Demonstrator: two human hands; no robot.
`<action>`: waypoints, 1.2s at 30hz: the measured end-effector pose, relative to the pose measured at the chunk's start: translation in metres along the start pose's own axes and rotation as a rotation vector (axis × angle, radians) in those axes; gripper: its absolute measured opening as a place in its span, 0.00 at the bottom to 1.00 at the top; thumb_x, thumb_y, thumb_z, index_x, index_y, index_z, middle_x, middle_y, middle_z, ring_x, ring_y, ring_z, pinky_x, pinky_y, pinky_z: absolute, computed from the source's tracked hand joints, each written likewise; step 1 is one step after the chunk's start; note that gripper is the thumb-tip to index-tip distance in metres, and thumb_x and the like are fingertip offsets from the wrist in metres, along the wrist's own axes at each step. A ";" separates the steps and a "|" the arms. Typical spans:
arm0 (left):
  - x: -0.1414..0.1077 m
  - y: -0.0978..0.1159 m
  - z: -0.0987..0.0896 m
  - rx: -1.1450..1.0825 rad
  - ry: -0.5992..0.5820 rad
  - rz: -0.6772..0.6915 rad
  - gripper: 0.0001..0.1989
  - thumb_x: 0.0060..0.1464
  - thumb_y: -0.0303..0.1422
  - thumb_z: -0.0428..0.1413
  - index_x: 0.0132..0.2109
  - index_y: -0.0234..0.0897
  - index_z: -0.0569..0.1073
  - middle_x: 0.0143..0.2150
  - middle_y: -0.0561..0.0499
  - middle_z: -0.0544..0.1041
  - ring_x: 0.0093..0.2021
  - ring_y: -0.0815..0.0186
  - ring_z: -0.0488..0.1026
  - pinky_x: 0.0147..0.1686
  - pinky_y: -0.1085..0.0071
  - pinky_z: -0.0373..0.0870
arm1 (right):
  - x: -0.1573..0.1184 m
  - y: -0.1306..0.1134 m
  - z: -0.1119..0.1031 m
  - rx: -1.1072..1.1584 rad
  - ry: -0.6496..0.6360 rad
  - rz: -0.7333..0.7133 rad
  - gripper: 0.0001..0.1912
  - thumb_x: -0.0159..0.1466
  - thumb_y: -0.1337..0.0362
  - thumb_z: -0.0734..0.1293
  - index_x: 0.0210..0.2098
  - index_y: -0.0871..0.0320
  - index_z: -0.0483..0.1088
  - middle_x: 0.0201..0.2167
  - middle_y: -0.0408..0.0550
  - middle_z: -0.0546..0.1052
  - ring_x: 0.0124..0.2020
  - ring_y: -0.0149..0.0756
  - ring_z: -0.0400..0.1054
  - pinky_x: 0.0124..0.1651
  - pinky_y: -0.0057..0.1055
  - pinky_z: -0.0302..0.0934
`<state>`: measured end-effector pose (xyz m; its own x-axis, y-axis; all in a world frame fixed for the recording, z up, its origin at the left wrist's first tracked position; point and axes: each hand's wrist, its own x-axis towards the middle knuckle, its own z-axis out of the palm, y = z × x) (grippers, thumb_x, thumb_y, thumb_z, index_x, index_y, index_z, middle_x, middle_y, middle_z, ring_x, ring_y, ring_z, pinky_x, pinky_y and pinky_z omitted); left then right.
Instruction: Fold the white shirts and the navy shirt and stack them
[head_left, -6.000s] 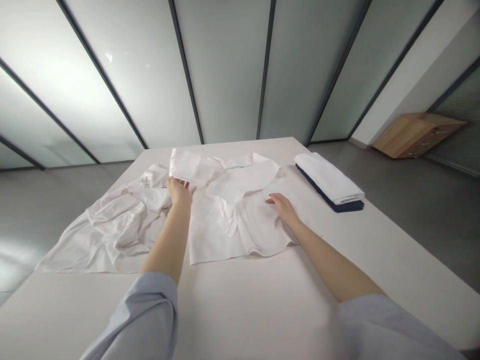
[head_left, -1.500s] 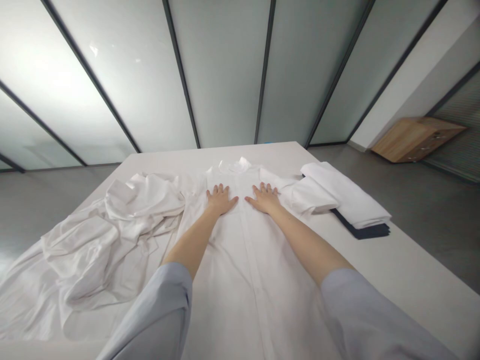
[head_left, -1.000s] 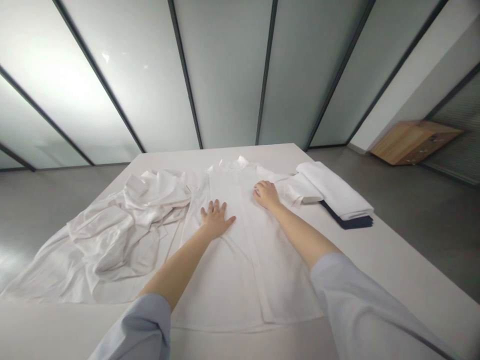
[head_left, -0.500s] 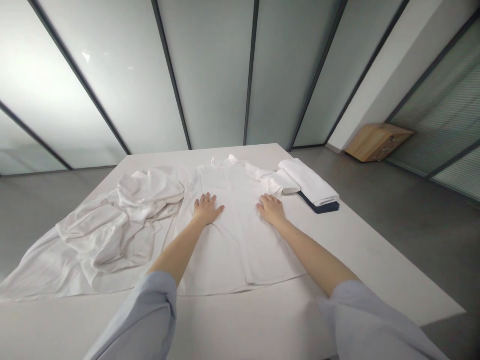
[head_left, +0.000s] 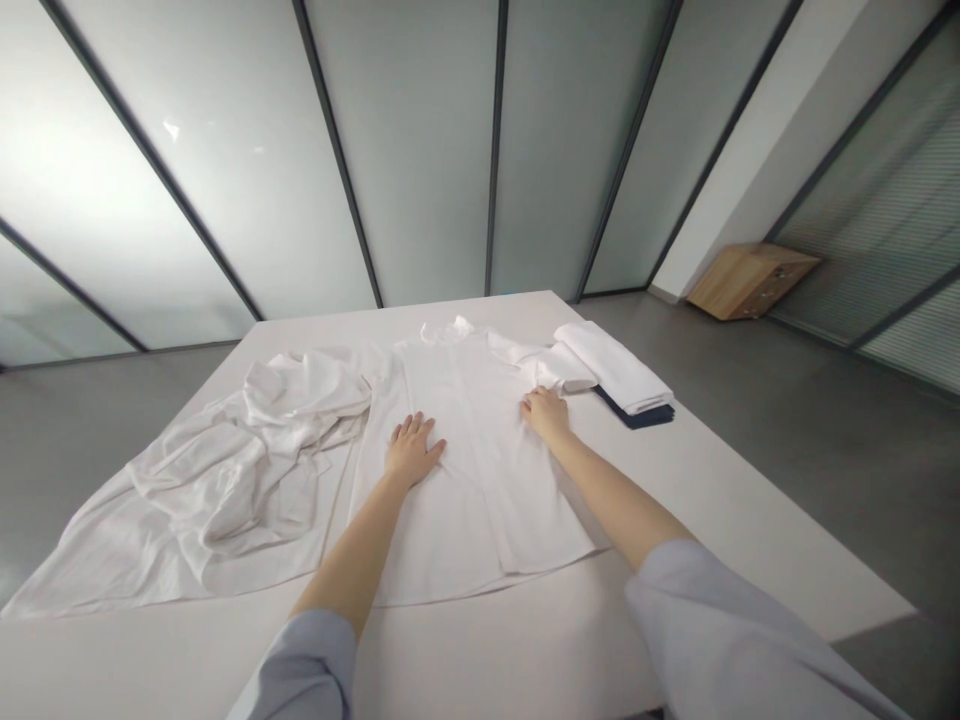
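Cloth movement: six seconds ago the white shirt (head_left: 465, 480) was partly heaped; now it is spread out, and the right hand (head_left: 546, 412) has bent its fingers more than half a second ago.
Left grip: the left hand (head_left: 415, 452) lies flat on the shirt, fingers apart, clamping nothing.
Right grip: at the shirt's side; I cannot tell if it pinches fabric.
Smoothing step: seems in hand; the next move calls probably for light, even pressure.
Shirt look: plain, front upward, with soft wrinkles.
Shirt place: on the table (head_left: 742, 540), collar (head_left: 460, 327) toward the far edge, between crumpled white cloth (head_left: 240, 470) at left and folded white cloth (head_left: 615, 365) near the right edge.
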<state>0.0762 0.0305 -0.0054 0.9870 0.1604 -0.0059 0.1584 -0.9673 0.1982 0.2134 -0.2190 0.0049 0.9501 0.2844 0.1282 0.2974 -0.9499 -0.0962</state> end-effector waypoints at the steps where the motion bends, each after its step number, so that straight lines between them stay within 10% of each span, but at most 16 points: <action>1: 0.000 -0.001 0.000 -0.012 0.003 -0.002 0.29 0.62 0.44 0.46 0.65 0.36 0.61 0.71 0.40 0.53 0.71 0.53 0.47 0.66 0.55 0.47 | 0.001 0.001 0.000 0.011 0.009 0.002 0.15 0.68 0.62 0.58 0.43 0.57 0.76 0.49 0.55 0.73 0.52 0.45 0.64 0.49 0.35 0.58; 11: -0.002 -0.005 0.000 -0.332 0.149 0.019 0.23 0.59 0.39 0.50 0.60 0.36 0.67 0.62 0.43 0.69 0.64 0.57 0.62 0.64 0.59 0.55 | 0.029 0.002 -0.006 0.646 0.180 0.106 0.17 0.64 0.63 0.55 0.39 0.61 0.73 0.38 0.53 0.78 0.42 0.42 0.69 0.47 0.33 0.61; 15: -0.001 0.000 -0.003 -0.875 0.143 -0.028 0.26 0.60 0.48 0.45 0.56 0.35 0.68 0.54 0.40 0.75 0.53 0.58 0.73 0.55 0.60 0.66 | 0.004 -0.035 -0.016 1.042 -0.012 -0.178 0.14 0.63 0.56 0.57 0.37 0.57 0.71 0.37 0.45 0.77 0.38 0.37 0.69 0.43 0.31 0.63; 19: 0.000 0.008 -0.010 -1.451 -0.109 -0.120 0.38 0.57 0.59 0.37 0.60 0.36 0.64 0.53 0.39 0.76 0.46 0.57 0.77 0.42 0.62 0.73 | -0.039 -0.077 -0.023 1.101 -0.273 -0.512 0.12 0.63 0.56 0.60 0.37 0.56 0.71 0.42 0.46 0.78 0.42 0.37 0.70 0.48 0.34 0.62; 24: -0.006 0.008 -0.022 -1.618 -0.197 -0.179 0.28 0.48 0.41 0.58 0.54 0.33 0.70 0.41 0.43 0.80 0.38 0.58 0.77 0.35 0.67 0.73 | -0.066 -0.097 -0.032 1.008 -0.310 -0.717 0.11 0.64 0.59 0.61 0.41 0.56 0.71 0.43 0.50 0.78 0.44 0.38 0.71 0.49 0.36 0.62; 36: -0.030 -0.017 -0.052 -1.598 -0.392 -0.179 0.29 0.41 0.31 0.61 0.53 0.31 0.71 0.44 0.41 0.80 0.40 0.55 0.79 0.37 0.65 0.75 | -0.021 -0.004 -0.008 0.776 0.105 -0.161 0.15 0.63 0.57 0.57 0.38 0.57 0.72 0.40 0.51 0.78 0.43 0.41 0.70 0.45 0.35 0.64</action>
<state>0.0423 0.0522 0.0427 0.9457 -0.0559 -0.3203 0.3234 0.2637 0.9088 0.1914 -0.2218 0.0105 0.8876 0.3600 0.2874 0.4476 -0.5264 -0.7229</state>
